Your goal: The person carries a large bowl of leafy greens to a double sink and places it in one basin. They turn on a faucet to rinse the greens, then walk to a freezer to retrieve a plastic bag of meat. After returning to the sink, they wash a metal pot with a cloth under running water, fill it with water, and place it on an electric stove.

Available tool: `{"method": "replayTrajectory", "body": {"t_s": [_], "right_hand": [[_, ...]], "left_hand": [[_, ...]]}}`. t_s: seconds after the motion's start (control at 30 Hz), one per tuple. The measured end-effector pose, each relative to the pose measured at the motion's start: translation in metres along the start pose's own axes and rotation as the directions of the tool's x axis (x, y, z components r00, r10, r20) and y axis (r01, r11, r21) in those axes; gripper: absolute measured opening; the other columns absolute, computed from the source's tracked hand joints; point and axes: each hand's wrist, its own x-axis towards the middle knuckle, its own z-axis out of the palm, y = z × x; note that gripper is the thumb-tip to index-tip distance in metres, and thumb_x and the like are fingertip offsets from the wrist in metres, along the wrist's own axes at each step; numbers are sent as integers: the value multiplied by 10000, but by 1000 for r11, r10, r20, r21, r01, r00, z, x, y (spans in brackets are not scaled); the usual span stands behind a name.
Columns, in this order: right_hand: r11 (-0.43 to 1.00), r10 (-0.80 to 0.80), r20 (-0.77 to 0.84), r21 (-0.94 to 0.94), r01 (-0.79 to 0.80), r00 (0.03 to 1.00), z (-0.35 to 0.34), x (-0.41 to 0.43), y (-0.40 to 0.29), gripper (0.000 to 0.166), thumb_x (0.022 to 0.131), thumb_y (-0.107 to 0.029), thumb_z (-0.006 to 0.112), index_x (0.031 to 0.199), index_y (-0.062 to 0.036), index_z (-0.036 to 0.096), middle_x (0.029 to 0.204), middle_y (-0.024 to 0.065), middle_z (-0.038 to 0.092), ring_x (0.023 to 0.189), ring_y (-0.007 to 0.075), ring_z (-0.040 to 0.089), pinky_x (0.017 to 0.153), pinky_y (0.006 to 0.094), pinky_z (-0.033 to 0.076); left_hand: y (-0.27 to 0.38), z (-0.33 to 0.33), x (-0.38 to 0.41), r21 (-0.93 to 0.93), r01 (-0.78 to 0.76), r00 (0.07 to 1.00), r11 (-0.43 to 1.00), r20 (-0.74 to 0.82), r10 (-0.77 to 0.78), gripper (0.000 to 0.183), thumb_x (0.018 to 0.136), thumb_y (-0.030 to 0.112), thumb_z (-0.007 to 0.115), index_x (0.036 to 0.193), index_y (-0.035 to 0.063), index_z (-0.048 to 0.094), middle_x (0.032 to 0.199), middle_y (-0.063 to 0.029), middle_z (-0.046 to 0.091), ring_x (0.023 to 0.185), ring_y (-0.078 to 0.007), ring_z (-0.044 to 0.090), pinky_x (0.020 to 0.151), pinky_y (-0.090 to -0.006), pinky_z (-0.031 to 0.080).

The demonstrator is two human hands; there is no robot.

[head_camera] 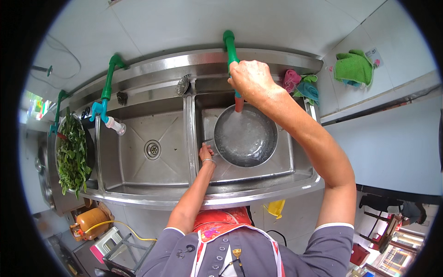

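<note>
A round metal pan (245, 138) with loop handles sits in the right basin (283, 166) of a stainless steel sink. Water pours into it from the red nozzle (238, 104) of a tap on a green pipe (230, 48), and the water inside is rippling. My left hand (206, 152) is closed around the pan's left handle, low in the basin. Above the pan, my right hand (251, 78), wet with drops, grips the tap where the green pipe ends; it hides the tap's upper part.
The middle basin (154, 128) has a drain, with a second tap (100, 109) over it. Leafy greens (72, 155) fill a bowl at the left. A steel scourer (182, 86) lies on the back ledge. Cloths (306, 88) lie at the right corner; a green towel (354, 69) hangs beyond.
</note>
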Motion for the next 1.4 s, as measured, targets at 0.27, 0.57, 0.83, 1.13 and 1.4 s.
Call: {"method": "replayTrajectory", "body": {"t_s": [0.27,0.57,0.83,1.13,1.4], "right_hand": [[954,184,72,-253,-160,980,-10,3,-27,187,570,-137,659,724,-46,606,697,68,599,693,164,586,541,262,466],[922,275,105,-309,-231,956,-8,11,-35,174,625,-144,612,786,-79,619,785,67,602,754,182,584,588,284,480],[906,319,28,-302,-296,947,-11,7,-39,146,620,-138,606,757,-92,622,763,70,602,745,196,584,606,276,465],[914,323,7,-262,-311,946,-8,10,-33,201,612,-213,610,726,-48,592,716,120,584,716,256,571,598,334,456],[898,347,14,-292,-328,938,-10,9,-37,160,614,-124,604,767,-78,618,777,85,601,747,206,584,604,290,469]], "left_hand": [[-3,6,5,-95,-51,998,994,20,53,306,809,340,417,682,65,460,511,6,410,415,-67,364,371,-187,314],[-8,8,10,-195,24,1000,980,22,-20,259,810,315,420,693,85,431,569,8,433,444,-60,379,385,-180,334],[-12,9,16,-221,-8,999,975,-32,1,318,815,347,408,685,63,462,487,2,407,403,-78,379,364,-185,334],[-7,10,10,-267,39,999,963,2,-40,285,809,325,429,674,77,460,490,13,408,412,-67,378,375,-177,329],[-9,11,11,-232,3,999,973,-30,-10,285,812,324,425,676,77,463,493,14,412,411,-68,381,378,-175,332]]}}
